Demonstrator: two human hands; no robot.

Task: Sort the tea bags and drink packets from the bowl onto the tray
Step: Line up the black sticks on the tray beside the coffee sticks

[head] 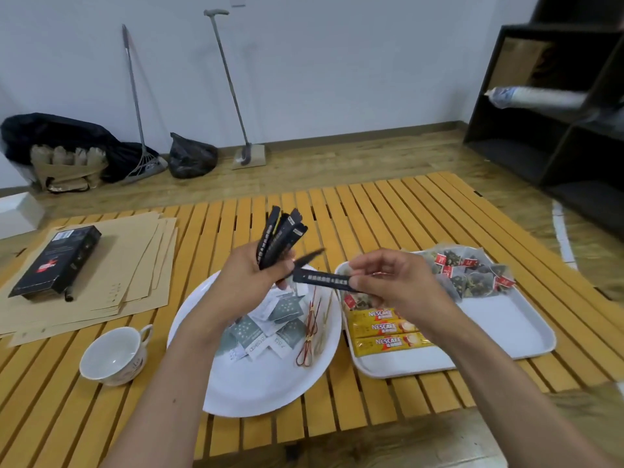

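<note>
My left hand (251, 275) grips a bundle of several black stick packets (280, 236), fanned upward above the white bowl (270, 386). My right hand (393, 282) pinches one more black stick packet (320, 279), held level between the two hands. Grey and white sachets (266, 329) and some red-and-yellow stirrers (312, 324) lie inside the bowl. To the right, the white tray (506, 329) holds three yellow Nescafe packets (381, 327) at its left and a heap of pyramid tea bags (472, 271) with red tags at its far end.
A white teacup (113, 356) stands left of the bowl. A black box (55, 261) lies on brown envelopes (135, 265) at the far left of the slatted wooden table (371, 211). A dark shelf unit (557, 106) stands at the right.
</note>
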